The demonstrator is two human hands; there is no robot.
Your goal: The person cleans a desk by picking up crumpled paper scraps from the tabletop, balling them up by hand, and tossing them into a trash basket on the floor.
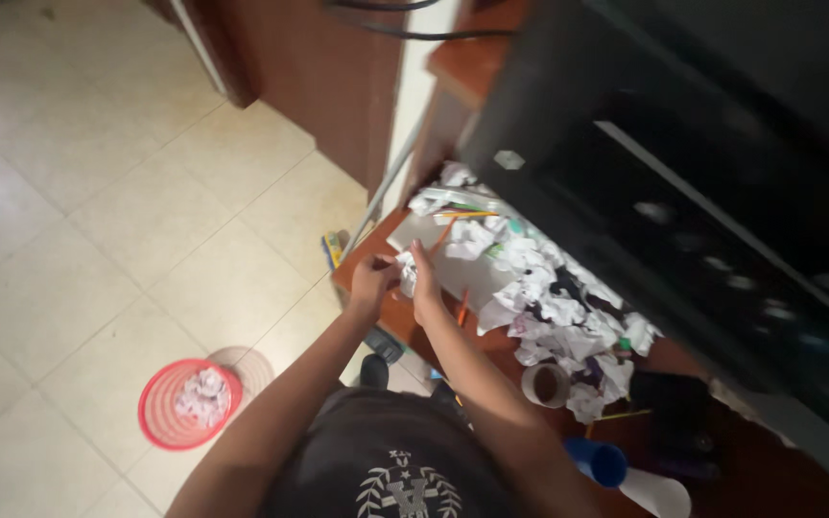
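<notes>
From the head camera, the left hand [373,278] and right hand [424,280] meet over the near edge of the wooden tabletop [397,321], fingers of both clamped on a crumpled white paper ball [405,272] held between them. More crumpled paper [549,312] litters the tabletop beside a tape roll [545,384] and blue cup [597,460]. On the tiled floor [98,211], a red basket [157,422] holds paper wads.
</notes>
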